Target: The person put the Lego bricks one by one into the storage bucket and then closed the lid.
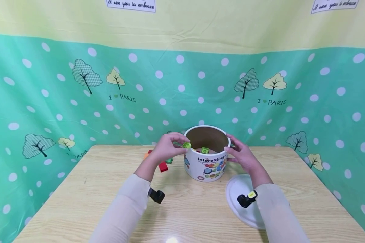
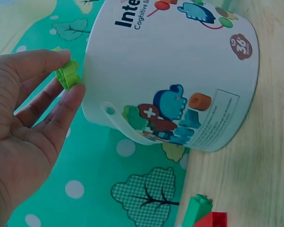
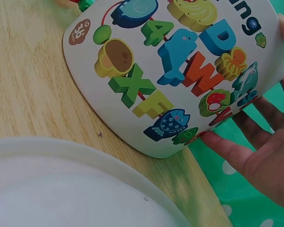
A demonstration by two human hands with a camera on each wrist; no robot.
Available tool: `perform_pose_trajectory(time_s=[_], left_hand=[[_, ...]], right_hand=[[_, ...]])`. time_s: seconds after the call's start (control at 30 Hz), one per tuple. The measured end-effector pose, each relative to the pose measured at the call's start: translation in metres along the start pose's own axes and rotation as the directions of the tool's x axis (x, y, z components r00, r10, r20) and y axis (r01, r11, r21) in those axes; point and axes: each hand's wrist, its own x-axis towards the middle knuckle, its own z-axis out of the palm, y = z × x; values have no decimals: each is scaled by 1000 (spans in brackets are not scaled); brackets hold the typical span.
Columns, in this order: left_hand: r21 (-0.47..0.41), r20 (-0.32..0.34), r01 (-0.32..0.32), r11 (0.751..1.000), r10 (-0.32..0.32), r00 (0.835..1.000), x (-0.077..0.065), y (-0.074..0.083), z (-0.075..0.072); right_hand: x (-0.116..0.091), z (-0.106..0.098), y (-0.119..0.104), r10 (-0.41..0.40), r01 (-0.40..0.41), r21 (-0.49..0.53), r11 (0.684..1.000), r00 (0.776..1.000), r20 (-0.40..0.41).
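A lime-green toy block (image 1: 187, 145) is pinched between the thumb and fingers of my left hand (image 1: 167, 147), at the left rim of a white bucket (image 1: 191, 171). In the left wrist view the same block (image 2: 68, 74) shows a notched edge beside the bucket wall. My right hand (image 1: 242, 156) grips the bucket's right side near the rim. The right wrist view shows its spread fingers (image 3: 229, 150) against the printed outer wall. Inside the bucket lies another green block (image 1: 205, 150), with a few colored bits partly hidden by the front rim.
A round white lid (image 1: 238, 190) lies on the wooden table (image 1: 182, 209), partly under my right forearm. Left of the bucket are a red block (image 1: 163, 167), a green block (image 1: 169, 161) and an orange piece (image 1: 146, 155), partly covered by my left hand. A polka-dot curtain (image 1: 182, 101) hangs behind.
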Motion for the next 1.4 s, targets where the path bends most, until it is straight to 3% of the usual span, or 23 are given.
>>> perform_pose_trajectory(time_s=[0.27,0.47,0.77,1.0,1.23,1.4], left_hand=[[9,21,-16,1000,16,1000,13,13,1],[1,-5,6,1000,-6,1000,26,18,5],[43,26,97,994,-98,995,41,24,5],[42,56,163,986,-165,985,54,20,20],[74,54,158,985,-162,985,64,17,26],[49,53,171,984,-174,983,68,22,27]], right_hand=[[0,1,0,-7,7,-2,1000,1000,3],[-1,-1,-1,-9,9,-1,1000,1000,4],[0,0,-1,-14,13,5,1000,1000,14],[-1,0,1,-3,3,10,1000,1000,8],[-2,1,1,-5,5,17,1000,1000,9],[-1,0,1,-5,5,16,1000,1000,11]])
